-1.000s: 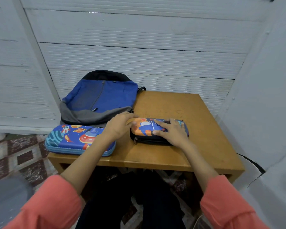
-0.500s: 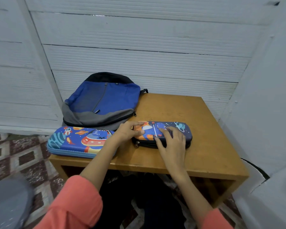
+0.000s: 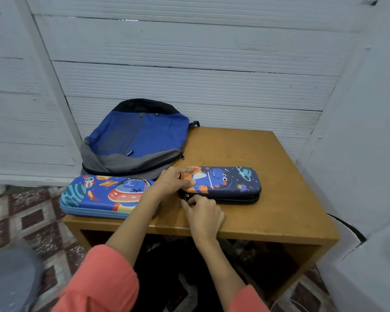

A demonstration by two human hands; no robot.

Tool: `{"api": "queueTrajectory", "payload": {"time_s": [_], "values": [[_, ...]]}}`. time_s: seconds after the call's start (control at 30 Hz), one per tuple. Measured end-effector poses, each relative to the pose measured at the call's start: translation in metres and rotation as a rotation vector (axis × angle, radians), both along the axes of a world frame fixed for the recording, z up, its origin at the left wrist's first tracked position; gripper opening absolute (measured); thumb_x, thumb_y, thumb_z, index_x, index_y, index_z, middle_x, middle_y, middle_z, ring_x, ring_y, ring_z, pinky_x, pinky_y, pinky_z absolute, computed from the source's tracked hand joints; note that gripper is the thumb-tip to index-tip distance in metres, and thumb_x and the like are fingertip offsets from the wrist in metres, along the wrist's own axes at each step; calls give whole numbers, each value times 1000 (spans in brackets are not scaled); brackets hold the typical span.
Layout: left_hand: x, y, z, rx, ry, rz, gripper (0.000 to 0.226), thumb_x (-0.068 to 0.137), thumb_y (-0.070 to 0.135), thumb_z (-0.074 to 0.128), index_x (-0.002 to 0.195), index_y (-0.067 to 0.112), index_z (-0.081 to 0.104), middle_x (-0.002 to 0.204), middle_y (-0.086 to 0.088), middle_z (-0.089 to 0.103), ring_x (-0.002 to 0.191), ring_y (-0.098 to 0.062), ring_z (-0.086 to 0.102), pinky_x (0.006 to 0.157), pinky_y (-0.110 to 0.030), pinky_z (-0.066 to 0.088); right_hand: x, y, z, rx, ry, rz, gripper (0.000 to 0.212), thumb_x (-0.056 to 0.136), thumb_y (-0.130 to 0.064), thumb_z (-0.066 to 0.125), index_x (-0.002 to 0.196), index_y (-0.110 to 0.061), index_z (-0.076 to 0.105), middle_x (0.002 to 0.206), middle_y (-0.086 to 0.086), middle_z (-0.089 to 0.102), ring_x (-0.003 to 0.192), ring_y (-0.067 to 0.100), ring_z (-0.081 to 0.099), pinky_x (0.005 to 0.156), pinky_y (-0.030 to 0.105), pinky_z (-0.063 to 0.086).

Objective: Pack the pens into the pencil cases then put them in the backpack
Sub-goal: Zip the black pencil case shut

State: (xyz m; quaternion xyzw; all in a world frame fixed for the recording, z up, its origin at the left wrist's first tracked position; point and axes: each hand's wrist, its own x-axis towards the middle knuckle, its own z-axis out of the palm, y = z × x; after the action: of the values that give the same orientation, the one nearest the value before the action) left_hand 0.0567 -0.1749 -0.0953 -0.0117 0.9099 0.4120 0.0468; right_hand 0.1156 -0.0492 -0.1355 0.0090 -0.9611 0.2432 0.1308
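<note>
Sleeves: Loose coral cloth sleeves point(image 3: 104, 278) covered both your forearms, nearest the camera.
Right grip: Your right grip point(image 3: 204, 216) was curled narrow, knuckles up. Its fingertips pinched at the small metal zip pull point(image 3: 186, 196) on the near left corner of the dark case.
Left grip: Your left grip point(image 3: 170, 183) held the left end of that same case, with the thumb pressed on the lid and the fingers hooked over the far edge.
Dark pencil case: The dark pencil case point(image 3: 232, 183) was a hard moulded shell, a rounded oblong. Its navy lid was printed with a blue monster, orange patches and a ringed planet, and a black zip band ran round the side. It lay flat near the middle of the worktop with its long side across you and its lid down. You could not tell how far the zip was run.
Blue pencil case: The blue pencil case point(image 3: 99, 194) was longer and of the same stiff shell. It was bright blue with a ribbed pale-blue rim, a rocket, planets and a flying saucer. It lay flat and shut at the front left corner, just left of your left wrist.
Worktop: The worktop point(image 3: 268, 199) was small, square and of ochre wood, smooth but scuffed.
Backpack: The backpack point(image 3: 142, 136) was soft cloth with a blue panel, a grey lower band and a black top. It lay slumped at the far left, just behind the blue case.
Wall: The wall point(image 3: 189, 82) was made of white ribbed panels.
Floor: The floor point(image 3: 32, 221) had maroon and cream patterned tiles.
</note>
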Motion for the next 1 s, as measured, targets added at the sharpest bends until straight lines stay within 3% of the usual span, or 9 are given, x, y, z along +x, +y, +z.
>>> {"api": "queueTrajectory", "payload": {"time_s": [0.13, 0.3, 0.47, 1.0], "values": [[0, 1, 1, -11, -3, -4, 54, 88, 36, 66, 139, 34, 48, 145, -7, 39, 131, -26, 37, 94, -32, 37, 0, -2, -1, -8, 37, -31, 34, 89, -56, 55, 99, -29, 72, 90, -5, 72, 87, 16, 66, 66, 29, 36], [-1, 0, 0, -29, -12, 1, 54, 87, 39, 66, 138, 36, 48, 143, -7, 40, 130, -27, 38, 96, -34, 38, 5, -4, 2, -28, 68, -26, 33, 88, -56, 56, 95, -27, 72, 88, -3, 72, 84, 18, 67, 66, 29, 38], [-1, 1, 2, -18, -18, 2, 53, 87, 36, 66, 138, 35, 49, 144, -8, 40, 131, -27, 37, 95, -33, 37, 6, -8, -5, 51, 214, -73, 24, 59, -42, 81, 55, -27, 63, 49, -7, 60, 42, 13, 56, 48, 21, 38], [-2, 1, 0, -6, -24, 13, 53, 88, 36, 66, 138, 37, 48, 145, -8, 37, 131, -27, 35, 99, -37, 37, 8, 1, -10, 45, 350, 4, 34, 64, -37, 83, 61, -24, 52, 47, -10, 54, 39, 12, 52, 44, 19, 35]]}}
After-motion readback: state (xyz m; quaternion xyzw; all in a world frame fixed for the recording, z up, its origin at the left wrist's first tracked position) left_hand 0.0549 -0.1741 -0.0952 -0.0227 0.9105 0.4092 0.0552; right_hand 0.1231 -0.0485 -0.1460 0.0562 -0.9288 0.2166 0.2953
